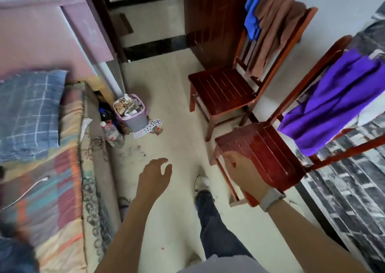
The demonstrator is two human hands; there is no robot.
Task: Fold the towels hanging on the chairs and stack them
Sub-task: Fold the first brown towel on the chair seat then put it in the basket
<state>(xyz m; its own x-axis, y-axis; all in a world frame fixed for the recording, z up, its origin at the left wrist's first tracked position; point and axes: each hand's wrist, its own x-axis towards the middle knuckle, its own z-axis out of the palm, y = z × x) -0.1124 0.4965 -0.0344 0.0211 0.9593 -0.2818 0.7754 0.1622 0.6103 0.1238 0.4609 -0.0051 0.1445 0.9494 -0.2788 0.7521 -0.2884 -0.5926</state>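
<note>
Two red wooden chairs stand at the right. The far chair (pixel 225 91) has a brown towel (pixel 273 31) and a blue towel (pixel 253 14) draped over its backrest. Over the near chair (pixel 262 154) hangs a purple towel (pixel 333 101). My left hand (pixel 155 175) hovers over the floor with relaxed fingers, holding nothing. My right hand (pixel 241 170), with a grey watch on the wrist, reaches out in front of the near chair's seat, fingers loosely curled and empty. Neither hand touches a towel.
A bed (pixel 62 179) with a striped cover and a blue plaid pillow (pixel 31 114) fills the left side. A full lilac waste bin (pixel 131 114), a plastic bottle (pixel 111 133) and scattered playing cards (pixel 149 128) lie on the pale tiled floor. My leg and shoe show below.
</note>
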